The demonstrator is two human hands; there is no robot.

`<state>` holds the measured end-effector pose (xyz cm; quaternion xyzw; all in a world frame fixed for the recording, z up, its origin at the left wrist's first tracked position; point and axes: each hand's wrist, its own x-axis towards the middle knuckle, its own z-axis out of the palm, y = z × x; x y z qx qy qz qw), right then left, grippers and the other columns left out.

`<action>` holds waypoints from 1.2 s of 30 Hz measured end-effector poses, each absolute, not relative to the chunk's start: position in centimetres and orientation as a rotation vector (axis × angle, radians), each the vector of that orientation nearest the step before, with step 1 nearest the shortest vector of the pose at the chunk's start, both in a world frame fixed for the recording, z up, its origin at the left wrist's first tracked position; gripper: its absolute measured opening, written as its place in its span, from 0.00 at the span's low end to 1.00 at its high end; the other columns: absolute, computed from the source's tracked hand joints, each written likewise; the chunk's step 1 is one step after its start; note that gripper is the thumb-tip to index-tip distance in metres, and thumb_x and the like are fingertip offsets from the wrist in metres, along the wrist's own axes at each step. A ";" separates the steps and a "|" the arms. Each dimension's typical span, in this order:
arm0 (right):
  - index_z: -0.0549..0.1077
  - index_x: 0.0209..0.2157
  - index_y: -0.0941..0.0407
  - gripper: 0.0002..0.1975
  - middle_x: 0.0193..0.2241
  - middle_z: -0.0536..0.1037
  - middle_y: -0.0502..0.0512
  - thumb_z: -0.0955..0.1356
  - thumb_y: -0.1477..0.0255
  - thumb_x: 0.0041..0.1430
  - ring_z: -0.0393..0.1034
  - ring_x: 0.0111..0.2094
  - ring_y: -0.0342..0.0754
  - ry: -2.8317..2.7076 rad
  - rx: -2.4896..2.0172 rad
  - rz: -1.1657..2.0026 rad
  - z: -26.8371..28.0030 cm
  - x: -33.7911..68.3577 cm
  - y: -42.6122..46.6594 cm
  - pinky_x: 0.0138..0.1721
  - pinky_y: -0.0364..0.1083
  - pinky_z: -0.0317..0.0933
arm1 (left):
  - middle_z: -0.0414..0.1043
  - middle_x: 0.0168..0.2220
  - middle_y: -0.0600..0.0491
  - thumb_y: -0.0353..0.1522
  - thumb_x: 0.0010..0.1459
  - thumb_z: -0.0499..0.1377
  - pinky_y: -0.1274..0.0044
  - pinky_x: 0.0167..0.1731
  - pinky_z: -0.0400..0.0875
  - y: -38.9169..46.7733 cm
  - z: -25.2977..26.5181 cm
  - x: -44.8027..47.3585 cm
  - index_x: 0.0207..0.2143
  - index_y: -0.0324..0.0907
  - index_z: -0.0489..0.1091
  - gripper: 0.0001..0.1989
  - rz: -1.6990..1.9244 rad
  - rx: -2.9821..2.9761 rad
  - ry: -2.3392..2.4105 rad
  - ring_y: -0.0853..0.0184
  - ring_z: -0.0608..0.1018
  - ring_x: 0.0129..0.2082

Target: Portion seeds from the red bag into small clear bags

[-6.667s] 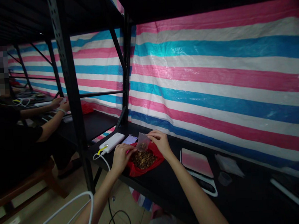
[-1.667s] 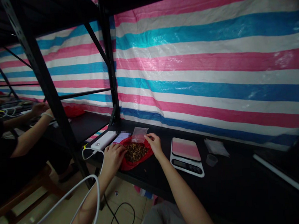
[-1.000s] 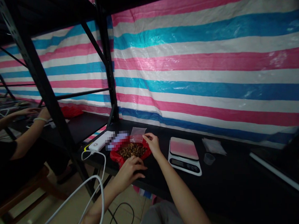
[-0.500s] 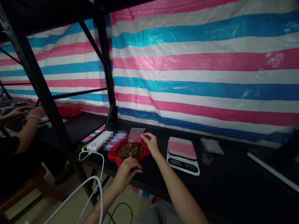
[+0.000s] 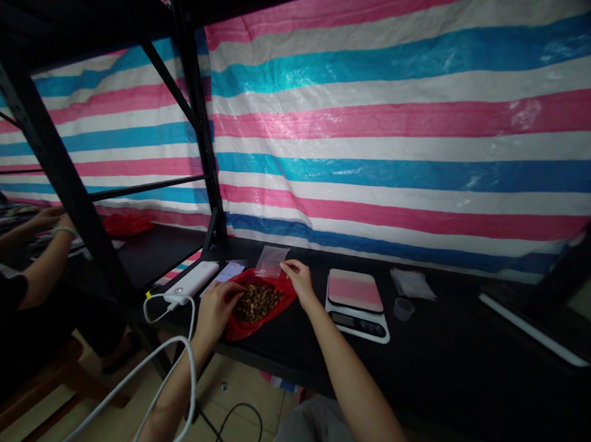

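Note:
A red plastic bag [image 5: 281,308] lies spread wide on the black table, with a heap of small brown and yellowish pieces [image 5: 258,301] in it; their kind is too small to tell. My left hand [image 5: 218,311] is at the bag's left rim, thumb and fingers closed on the plastic beside the heap. On the opposite side, my right hand [image 5: 300,282] pinches the right rim near the back. Just behind the bag lies a clear plastic bag [image 5: 272,259], close to my right fingertips.
Right of the bag stands a kitchen scale [image 5: 357,304], then a small clear cup [image 5: 404,309] and a packet of clear bags [image 5: 412,284]. A white power bank [image 5: 192,281] with a cable [image 5: 190,347] is at left. Beyond the black post [image 5: 66,161] sits another person.
My left hand has moved left and up from the bag's front to its left rim. The bag's opening is spread wider. My right hand stays at the right rim.

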<state>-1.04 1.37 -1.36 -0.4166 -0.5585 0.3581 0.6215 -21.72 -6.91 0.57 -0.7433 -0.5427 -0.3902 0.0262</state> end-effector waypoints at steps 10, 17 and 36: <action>0.72 0.29 0.59 0.14 0.17 0.68 0.46 0.68 0.63 0.44 0.58 0.17 0.38 -1.182 -0.842 1.119 0.5 -1.1 -0.4 0.17 0.38 0.47 | 0.74 0.37 0.52 0.40 0.52 0.55 0.70 0.40 0.61 -8.2 1.7 -19.7 0.31 0.45 0.73 0.11 -1.254 -2.127 -1.707 0.60 0.71 0.39; 0.72 0.28 0.57 0.11 0.23 0.72 0.49 0.67 0.64 0.46 0.63 0.22 0.40 -1.346 -0.728 1.167 2.2 -1.5 -1.9 0.20 0.38 0.53 | 0.76 0.30 0.50 0.42 0.50 0.56 0.75 0.32 0.68 -6.8 1.6 -15.9 0.33 0.39 0.73 0.16 -1.904 -2.315 -1.847 0.63 0.76 0.30; 0.72 0.31 0.58 0.16 0.26 0.76 0.55 0.66 0.59 0.46 0.67 0.22 0.45 -1.254 -1.133 0.539 2.1 17.5 -0.8 0.24 0.43 0.60 | 0.69 0.18 0.54 0.42 0.47 0.58 0.81 0.21 0.61 2.2 0.0 2.8 0.26 0.37 0.73 0.16 -2.534 -2.540 -1.534 0.71 0.69 0.19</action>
